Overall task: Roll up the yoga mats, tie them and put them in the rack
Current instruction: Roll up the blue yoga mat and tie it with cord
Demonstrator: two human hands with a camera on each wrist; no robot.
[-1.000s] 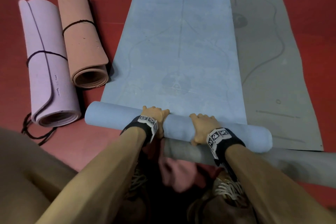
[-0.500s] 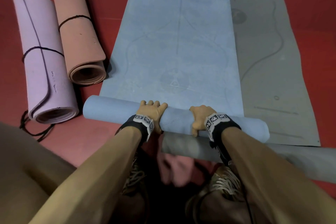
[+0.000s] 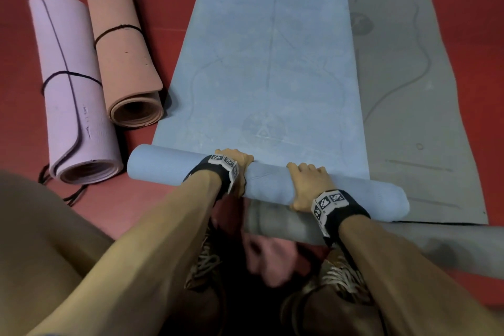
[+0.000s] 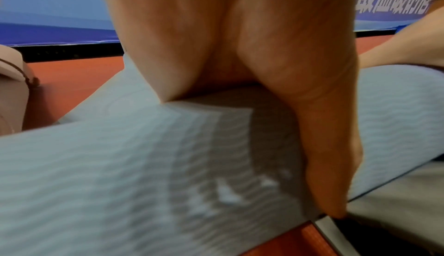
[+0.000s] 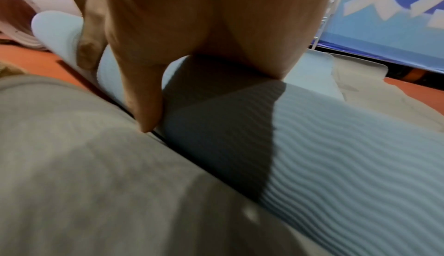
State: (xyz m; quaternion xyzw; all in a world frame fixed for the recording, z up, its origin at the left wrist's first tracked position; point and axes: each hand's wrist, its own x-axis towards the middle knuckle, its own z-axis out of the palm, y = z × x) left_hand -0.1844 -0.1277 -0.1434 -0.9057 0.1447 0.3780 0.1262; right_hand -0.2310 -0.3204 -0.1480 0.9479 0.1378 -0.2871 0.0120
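Note:
A blue yoga mat [image 3: 272, 63] lies flat on the red floor, its near end wound into a roll [image 3: 272, 183]. My left hand [image 3: 236, 161] and right hand [image 3: 308, 183] sit on top of the roll about a hand's width apart, fingers curled over its far side. In the left wrist view my palm presses on the ribbed blue roll [image 4: 120, 165] and the thumb [image 4: 331, 165] reaches down its near side. The right wrist view shows the same grip, with the thumb [image 5: 144, 98] wedged between the blue roll [image 5: 312, 146] and a grey roll [image 5: 96, 165].
A grey mat [image 3: 409, 90] lies flat at the right, partly under the blue one, with its rolled end [image 3: 281, 224] just behind the blue roll. At the left lie a lilac roll [image 3: 73, 90] and a pink roll [image 3: 122, 49], each tied with black cord. Loose cord [image 3: 73, 196] trails on the floor.
The blue roll has crept a little further forward over the flat mat. Both hands have shifted their hold on it, the right one sitting further back now.

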